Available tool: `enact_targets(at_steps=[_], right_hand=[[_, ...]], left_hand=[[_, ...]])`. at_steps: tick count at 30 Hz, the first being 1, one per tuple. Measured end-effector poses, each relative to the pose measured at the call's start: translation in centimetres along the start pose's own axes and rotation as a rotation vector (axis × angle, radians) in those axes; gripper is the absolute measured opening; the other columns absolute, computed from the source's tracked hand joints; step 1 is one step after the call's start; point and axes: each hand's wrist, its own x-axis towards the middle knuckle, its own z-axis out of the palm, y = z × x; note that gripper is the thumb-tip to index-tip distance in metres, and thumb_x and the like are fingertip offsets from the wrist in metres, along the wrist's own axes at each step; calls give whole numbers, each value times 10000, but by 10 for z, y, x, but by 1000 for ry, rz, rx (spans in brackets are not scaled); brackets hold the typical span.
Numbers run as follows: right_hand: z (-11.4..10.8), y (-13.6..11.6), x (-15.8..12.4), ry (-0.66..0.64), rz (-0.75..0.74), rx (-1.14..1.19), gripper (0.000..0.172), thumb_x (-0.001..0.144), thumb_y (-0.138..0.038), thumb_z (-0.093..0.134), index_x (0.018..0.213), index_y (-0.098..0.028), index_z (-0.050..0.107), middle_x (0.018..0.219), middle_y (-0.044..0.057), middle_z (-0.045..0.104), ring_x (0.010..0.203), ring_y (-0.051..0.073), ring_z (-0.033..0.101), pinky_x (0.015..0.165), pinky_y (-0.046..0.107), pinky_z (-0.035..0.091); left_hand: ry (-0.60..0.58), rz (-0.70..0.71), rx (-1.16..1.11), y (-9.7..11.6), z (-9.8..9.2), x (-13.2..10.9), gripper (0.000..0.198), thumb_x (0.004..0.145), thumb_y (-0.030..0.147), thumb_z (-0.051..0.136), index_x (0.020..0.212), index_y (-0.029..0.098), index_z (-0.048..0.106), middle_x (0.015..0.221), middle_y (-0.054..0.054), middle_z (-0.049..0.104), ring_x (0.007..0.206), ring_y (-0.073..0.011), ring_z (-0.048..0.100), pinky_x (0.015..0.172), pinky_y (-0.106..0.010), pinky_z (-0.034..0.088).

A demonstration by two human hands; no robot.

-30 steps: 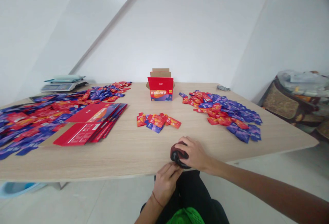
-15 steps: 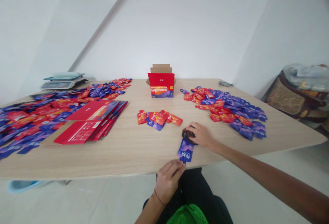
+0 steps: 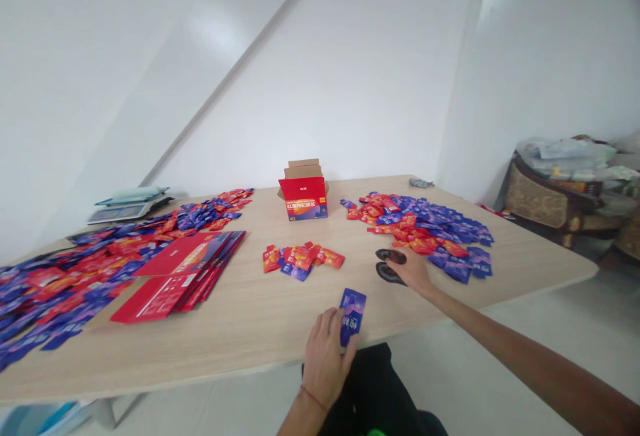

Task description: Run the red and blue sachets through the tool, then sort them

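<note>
**Purple sachet at left hand, looped tool in right**

Purple sachet (image 3: 354, 308) is touched at its edges by left hand's (image 3: 325, 355) fingers and thumb, spread apart; whether it's pinched can't be told. Dark looped tool (image 3: 393, 257) is gripped in right hand (image 3: 415, 273), farther out and to the right; exact type unclear. Small sachet cluster (image 3: 301, 257) is placed beyond left hand, open red box (image 3: 307, 200) farther out. Flat cartons (image 3: 176, 279) are stacked left of it, mixed sachets (image 3: 435, 221) heaped just beyond right hand.

Bright, even light across my tabletop (image 3: 240, 303); shadows faint. Soft glare on far white wall (image 3: 320, 89), left of centre, and on right wall (image 3: 530, 63). Print on purple sachet (image 3: 354, 304) slightly soft. My right forearm (image 3: 520, 348) looks stretched.
</note>
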Motion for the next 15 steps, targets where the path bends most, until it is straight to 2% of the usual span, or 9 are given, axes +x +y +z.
enact_targets(at_steps=[2,4,8,12,15], right_hand=[[-12,21,-10,18,9,14,339,770,-445,678,1000,-207,751,1000,79,742,920,273,676,826,399,519],[-20,38,-22,21,11,61,336,769,-459,675,984,-210,750,990,78,746,915,281,681,829,415,525],[-24,58,-38,35,18,215,346,774,-466,677,982,-199,744,985,96,756,924,299,695,853,449,537],[-24,65,-42,72,35,332,358,771,-486,691,985,-203,742,985,100,761,925,311,696,868,476,542],[-25,64,-43,76,42,379,362,773,-495,702,979,-200,743,995,103,759,941,316,695,882,478,542]], left_hand=[[-61,-86,114,7,5,22,609,906,435,648,1408,123,504,1255,-178,624,1138,-332,592,990,-488,505],[-176,-155,209,10,12,43,739,849,520,674,1414,79,493,1227,-207,640,1129,-364,590,980,-486,490],[-401,-201,265,10,21,69,710,798,477,671,1379,94,527,1195,-199,662,1139,-355,598,971,-427,486],[-479,-148,294,1,15,77,732,770,394,651,1420,104,479,1206,-189,659,1129,-339,616,971,-410,494],[-498,4,398,-15,-1,93,785,759,307,633,1479,102,397,1285,-199,626,1181,-337,598,995,-411,486]])
